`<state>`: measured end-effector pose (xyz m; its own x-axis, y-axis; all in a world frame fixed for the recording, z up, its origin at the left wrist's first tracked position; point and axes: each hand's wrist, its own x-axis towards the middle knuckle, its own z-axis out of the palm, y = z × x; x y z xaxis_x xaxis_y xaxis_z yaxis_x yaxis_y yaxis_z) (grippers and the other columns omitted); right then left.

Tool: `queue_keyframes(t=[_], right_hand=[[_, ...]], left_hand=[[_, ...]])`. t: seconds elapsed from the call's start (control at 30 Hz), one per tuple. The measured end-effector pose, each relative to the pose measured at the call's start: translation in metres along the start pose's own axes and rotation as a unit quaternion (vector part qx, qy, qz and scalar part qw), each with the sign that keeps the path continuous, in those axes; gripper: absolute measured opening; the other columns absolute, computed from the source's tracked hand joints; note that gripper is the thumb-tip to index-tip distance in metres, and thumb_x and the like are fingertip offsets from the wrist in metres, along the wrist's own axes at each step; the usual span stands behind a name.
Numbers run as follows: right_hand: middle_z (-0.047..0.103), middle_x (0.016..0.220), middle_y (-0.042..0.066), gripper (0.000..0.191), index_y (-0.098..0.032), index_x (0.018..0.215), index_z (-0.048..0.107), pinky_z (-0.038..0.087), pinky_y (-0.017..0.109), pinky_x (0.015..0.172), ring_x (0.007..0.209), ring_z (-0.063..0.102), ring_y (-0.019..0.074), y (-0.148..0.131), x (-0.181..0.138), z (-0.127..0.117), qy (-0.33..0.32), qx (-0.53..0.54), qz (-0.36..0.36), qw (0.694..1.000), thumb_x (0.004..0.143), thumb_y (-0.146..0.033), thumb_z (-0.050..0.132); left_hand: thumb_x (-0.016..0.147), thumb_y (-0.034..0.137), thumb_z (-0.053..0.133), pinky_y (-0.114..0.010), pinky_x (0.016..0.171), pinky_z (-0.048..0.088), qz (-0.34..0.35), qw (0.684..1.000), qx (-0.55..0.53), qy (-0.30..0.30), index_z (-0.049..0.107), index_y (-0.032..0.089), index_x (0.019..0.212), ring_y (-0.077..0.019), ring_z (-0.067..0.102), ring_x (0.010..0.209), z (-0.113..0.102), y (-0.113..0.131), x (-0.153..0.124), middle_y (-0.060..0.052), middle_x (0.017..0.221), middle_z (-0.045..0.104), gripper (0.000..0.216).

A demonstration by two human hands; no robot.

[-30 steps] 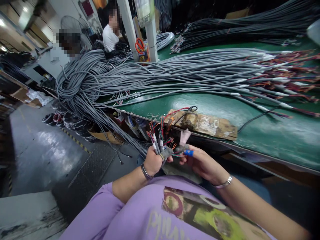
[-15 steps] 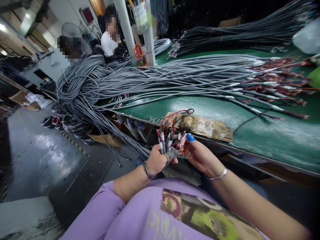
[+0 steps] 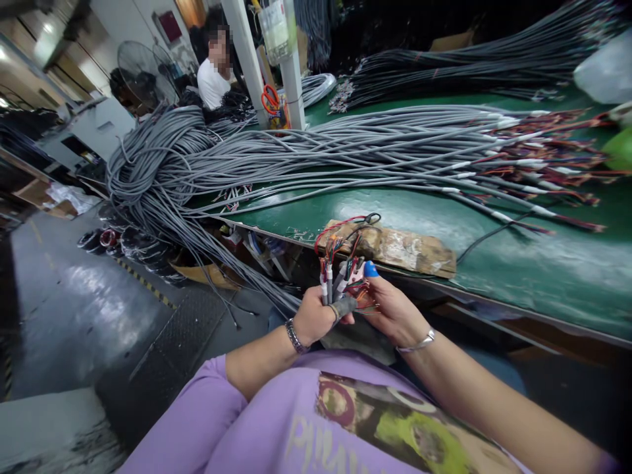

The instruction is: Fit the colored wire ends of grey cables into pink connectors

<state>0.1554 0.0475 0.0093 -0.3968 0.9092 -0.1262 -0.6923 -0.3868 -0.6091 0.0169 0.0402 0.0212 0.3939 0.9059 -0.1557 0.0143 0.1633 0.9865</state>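
My left hand (image 3: 316, 316), with a dark covering on its thumb, is closed around several grey cables (image 3: 330, 283). White bands ring their upper ends, and thin coloured wires (image 3: 351, 271) fan out above them. Close beside it, my right hand (image 3: 392, 306) is pinched at the wire ends, a blue cover on its thumb. A small pale pinkish piece shows by that thumb, its kind unclear. Some wire tips spread across the right fingers, whose undersides are hidden. Just beyond the hands, a worn, taped wooden block (image 3: 419, 253) lies at the bench edge.
Long grey cables (image 3: 316, 155) stretch across the green bench (image 3: 518, 263), coiled and hanging off its left end. Black cable bundles (image 3: 434, 76) lie behind. A white post (image 3: 247, 59) carries orange-handled scissors (image 3: 269, 99). Farther back sits a person in white (image 3: 213, 84) near a fan (image 3: 141, 72).
The right hand has moved slightly left and inward, closer to the left hand. The held cables have shifted a little right and their wires have spread differently. The view has moved slightly.
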Motion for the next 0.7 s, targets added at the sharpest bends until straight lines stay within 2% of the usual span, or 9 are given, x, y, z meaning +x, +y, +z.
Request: queue_keyframes(t=[0.1, 0.23, 0.37, 0.57, 0.7], right_hand=[[0.068, 0.070, 0.004, 0.039, -0.019, 0.085, 0.064, 0.051, 0.031, 0.048, 0.049, 0.059, 0.0170, 0.000, -0.002, -0.001, 0.013, 0.004, 0.008, 1.000, 0.083, -0.058, 0.058], [0.068, 0.078, 0.002, 0.036, -0.022, 0.085, 0.062, 0.052, 0.028, 0.055, 0.059, 0.061, 0.0151, -0.001, -0.004, -0.005, 0.064, 0.032, -0.001, 0.997, 0.082, -0.058, 0.059], [0.068, 0.082, 0.004, 0.041, -0.023, 0.090, 0.065, 0.051, 0.028, 0.057, 0.063, 0.060, 0.0158, -0.004, -0.006, -0.008, 0.072, -0.004, 0.010, 0.997, 0.081, -0.062, 0.057], [0.068, 0.080, 0.003, 0.022, -0.021, 0.090, 0.067, 0.050, 0.026, 0.059, 0.062, 0.059, 0.0139, -0.004, -0.006, -0.009, 0.091, -0.029, 0.000, 0.995, 0.081, -0.041, 0.066], [0.067, 0.074, 0.002, 0.028, -0.020, 0.083, 0.067, 0.049, 0.027, 0.059, 0.061, 0.058, 0.0142, -0.001, -0.007, -0.009, 0.106, -0.056, -0.024, 0.993, 0.078, -0.048, 0.068]], left_hand=[[0.069, 0.052, 0.071, -0.024, 0.055, 0.044, -0.003, 1.000, -0.002, 0.003, 0.062, 0.011, 0.056, -0.0104, 0.052, 0.049, -0.001, 0.000, -0.002, -0.004, 0.053, 0.060, 0.044], [0.068, 0.053, 0.072, -0.024, 0.054, 0.043, -0.002, 1.000, 0.002, 0.006, 0.062, 0.012, 0.057, -0.0107, 0.052, 0.048, -0.003, 0.002, -0.008, -0.004, 0.052, 0.060, 0.044], [0.068, 0.053, 0.072, -0.024, 0.054, 0.042, -0.003, 1.000, 0.004, 0.010, 0.061, 0.012, 0.055, -0.0109, 0.052, 0.049, -0.006, 0.004, -0.014, -0.004, 0.052, 0.060, 0.044], [0.068, 0.053, 0.072, -0.024, 0.053, 0.041, 0.000, 1.000, -0.021, 0.016, 0.062, 0.011, 0.055, -0.0108, 0.052, 0.049, -0.007, 0.009, -0.015, -0.004, 0.052, 0.060, 0.045], [0.065, 0.054, 0.074, -0.024, 0.051, 0.041, -0.004, 0.999, -0.041, 0.019, 0.061, 0.011, 0.055, -0.0105, 0.051, 0.046, -0.005, 0.013, -0.012, -0.004, 0.050, 0.059, 0.046]])
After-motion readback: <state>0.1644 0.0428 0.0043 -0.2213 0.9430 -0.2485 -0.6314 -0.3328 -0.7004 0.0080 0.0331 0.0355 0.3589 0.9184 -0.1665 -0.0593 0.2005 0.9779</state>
